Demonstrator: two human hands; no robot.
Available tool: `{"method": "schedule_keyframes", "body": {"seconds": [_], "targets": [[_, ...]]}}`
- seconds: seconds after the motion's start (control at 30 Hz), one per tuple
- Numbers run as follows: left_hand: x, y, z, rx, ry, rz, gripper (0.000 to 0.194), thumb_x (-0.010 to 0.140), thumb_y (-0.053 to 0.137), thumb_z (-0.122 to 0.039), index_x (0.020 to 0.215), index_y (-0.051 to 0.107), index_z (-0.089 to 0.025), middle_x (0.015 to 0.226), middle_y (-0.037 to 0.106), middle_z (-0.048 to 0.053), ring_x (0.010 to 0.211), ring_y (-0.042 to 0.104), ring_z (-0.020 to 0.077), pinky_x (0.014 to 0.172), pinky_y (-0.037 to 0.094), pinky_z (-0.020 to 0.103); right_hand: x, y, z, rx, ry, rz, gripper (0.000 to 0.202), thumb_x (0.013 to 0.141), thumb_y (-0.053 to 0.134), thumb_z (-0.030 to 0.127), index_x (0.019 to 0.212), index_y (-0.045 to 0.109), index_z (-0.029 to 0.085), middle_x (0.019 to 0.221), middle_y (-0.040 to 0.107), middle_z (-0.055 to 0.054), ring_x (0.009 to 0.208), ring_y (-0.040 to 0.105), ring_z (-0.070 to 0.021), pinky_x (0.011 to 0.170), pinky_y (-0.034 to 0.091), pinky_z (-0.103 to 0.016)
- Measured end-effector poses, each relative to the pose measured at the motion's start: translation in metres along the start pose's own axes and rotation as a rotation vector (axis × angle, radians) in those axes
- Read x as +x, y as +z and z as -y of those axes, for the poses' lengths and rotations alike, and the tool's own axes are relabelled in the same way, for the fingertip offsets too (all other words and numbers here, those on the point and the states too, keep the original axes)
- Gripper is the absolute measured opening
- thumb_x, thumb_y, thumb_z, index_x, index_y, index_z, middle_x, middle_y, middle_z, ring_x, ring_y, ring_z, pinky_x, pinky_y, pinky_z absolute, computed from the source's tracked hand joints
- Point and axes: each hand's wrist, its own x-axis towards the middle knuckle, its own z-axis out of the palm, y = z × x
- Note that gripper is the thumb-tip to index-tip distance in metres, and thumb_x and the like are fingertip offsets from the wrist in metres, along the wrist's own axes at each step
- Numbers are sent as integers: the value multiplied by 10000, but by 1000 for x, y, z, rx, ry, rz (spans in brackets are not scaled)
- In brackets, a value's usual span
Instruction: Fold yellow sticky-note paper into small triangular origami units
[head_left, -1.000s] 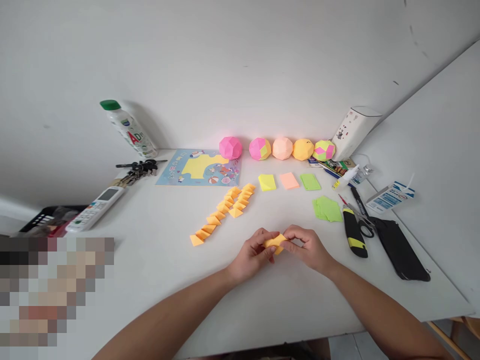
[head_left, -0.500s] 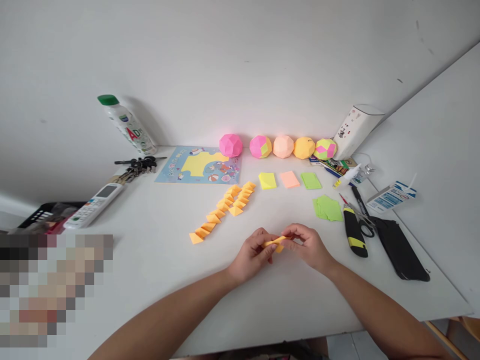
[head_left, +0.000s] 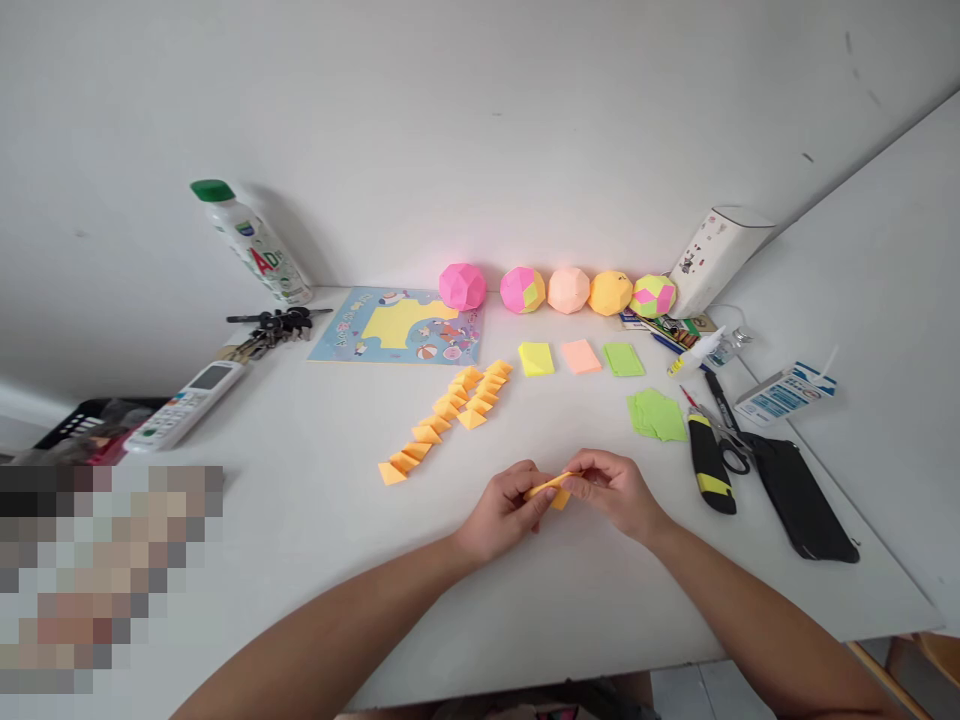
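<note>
Both my hands pinch a small folded orange paper piece [head_left: 553, 489] just above the white table [head_left: 315, 520]. My left hand [head_left: 504, 512] grips its left end and my right hand [head_left: 613, 491] grips its right end. Beyond the hands, two rows of several folded orange paper units [head_left: 442, 418] run diagonally. Several paper balls, from pink [head_left: 461, 286] to green-pink [head_left: 651, 296], line the wall. Yellow [head_left: 535, 358], peach [head_left: 581, 355] and green [head_left: 623, 359] note pads lie in front of them.
Loose green sheets [head_left: 657, 415], a black-yellow cutter [head_left: 708, 471], scissors [head_left: 726, 440], a black phone [head_left: 802, 499], a glue bottle [head_left: 694, 355] and a small carton [head_left: 784, 392] lie at right. Left are a remote [head_left: 186, 403], keys [head_left: 271, 326], a bottle [head_left: 251, 245], a sticker sheet [head_left: 397, 328].
The orange piece has been pressed flatter between my fingers and now shows edge-on. My hands stayed in the same spot.
</note>
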Motion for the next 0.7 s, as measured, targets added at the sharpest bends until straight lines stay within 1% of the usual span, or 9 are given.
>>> {"method": "schedule_keyframes", "body": {"seconds": [0.13, 0.27, 0.53, 0.7], "targets": [[0, -1, 1, 35, 12, 5, 316, 837, 479, -424, 812, 665, -170, 699, 428, -8, 469, 449, 57, 489, 413, 219, 0, 0, 0, 28, 10, 4, 203, 716, 681, 360, 728, 615, 168, 687, 582, -8, 656, 540, -140, 615, 465, -267], [-1, -1, -1, 53, 12, 5, 352, 833, 481, -434, 700, 648, -154, 643, 423, -10, 468, 404, 59, 486, 392, 206, 0, 0, 1, -5, -4, 11, 211, 730, 666, 371, 714, 619, 166, 673, 572, -10, 644, 531, -138, 596, 461, -259], [-1, -1, -4, 90, 20, 11, 365, 851, 458, -413, 674, 644, -153, 587, 424, -10, 480, 389, 73, 484, 372, 208, -1, 0, 3, -21, -27, 23, 181, 744, 659, 339, 701, 621, 167, 666, 576, -7, 635, 535, -136, 587, 450, -253], [-1, -1, -5, 71, 9, 8, 376, 839, 469, -435, 656, 645, -158, 583, 420, -14, 466, 387, 70, 467, 366, 203, -1, 0, 2, -15, -21, 23, 196, 733, 664, 358, 700, 625, 169, 656, 588, -6, 626, 539, -138, 580, 451, -256]]}}
